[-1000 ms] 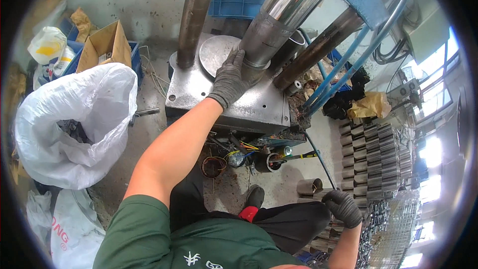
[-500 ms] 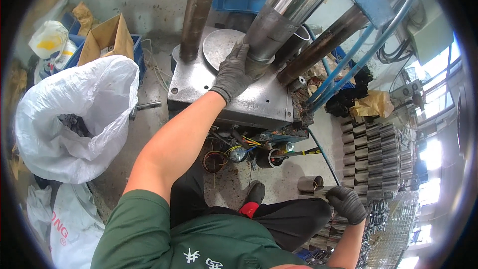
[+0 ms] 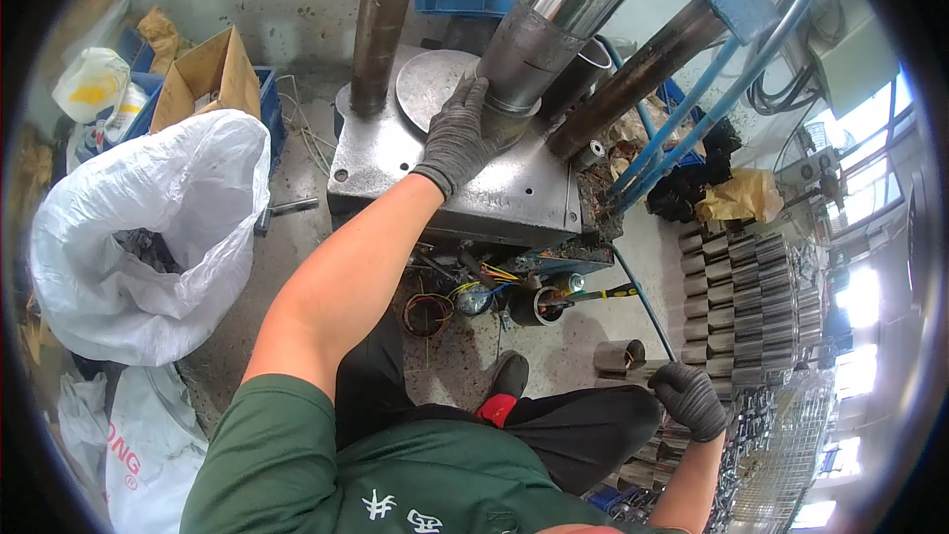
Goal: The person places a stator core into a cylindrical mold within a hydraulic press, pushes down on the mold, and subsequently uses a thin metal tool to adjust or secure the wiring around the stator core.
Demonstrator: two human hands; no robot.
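Observation:
My left hand (image 3: 457, 141), in a dark grey glove, reaches over the metal bed (image 3: 381, 153) of a press. Its fingers are stretched out, with the tips beside the lower end of the thick steel ram (image 3: 529, 51); whether they touch it is hard to tell. What lies beneath the palm is hidden. Behind the fingertips lies a round steel plate (image 3: 427, 82). My right hand (image 3: 689, 401), gloved alike, is closed at the lower right on the end of a thin dark lever (image 3: 641, 299) that slants down from the press.
Rows of metal sleeves (image 3: 732, 307) are stacked at the right. One loose sleeve (image 3: 620, 356) stands near my right hand. Below the press are wires and a cup of tools (image 3: 539, 306). At the left sit a white sack (image 3: 89, 227) and a cardboard box (image 3: 237, 79). Blue hoses (image 3: 712, 119) hang at the right.
My left hand has slid slightly down and back from the ram, its fingers straighter. The whole view has shifted a little. My right hand stays at the lever's end.

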